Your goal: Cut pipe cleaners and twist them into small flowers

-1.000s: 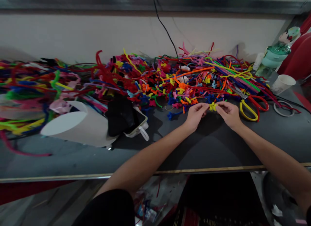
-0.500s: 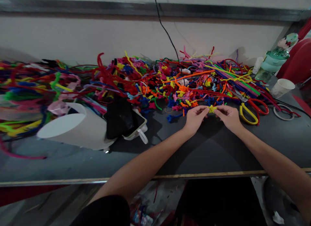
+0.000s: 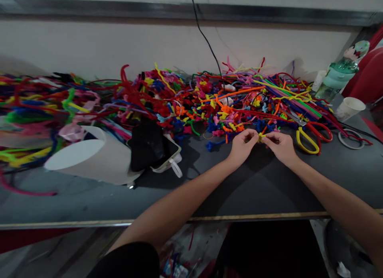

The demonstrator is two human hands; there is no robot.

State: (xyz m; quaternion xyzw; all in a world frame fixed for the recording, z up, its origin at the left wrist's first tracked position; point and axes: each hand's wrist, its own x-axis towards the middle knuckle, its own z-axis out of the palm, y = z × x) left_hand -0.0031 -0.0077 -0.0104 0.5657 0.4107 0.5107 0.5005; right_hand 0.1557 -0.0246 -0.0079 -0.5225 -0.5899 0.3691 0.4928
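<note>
The person's left hand (image 3: 243,147) and right hand (image 3: 281,148) both pinch a small yellow fuzzy piece (image 3: 261,137) between thumb and fingers, over the tabletop (image 3: 263,186) just left of the scissors (image 3: 301,122). Shaping the piece by fingertip appears to be the step in hand. The next move seems to call for one hand steadying while the other presses or bends. A heap of pipe cleaners (image 3: 248,92) lies behind the scissors and spreads left; right of them stands a paper cup (image 3: 350,108), with a bottle (image 3: 336,79) farther back.
</note>
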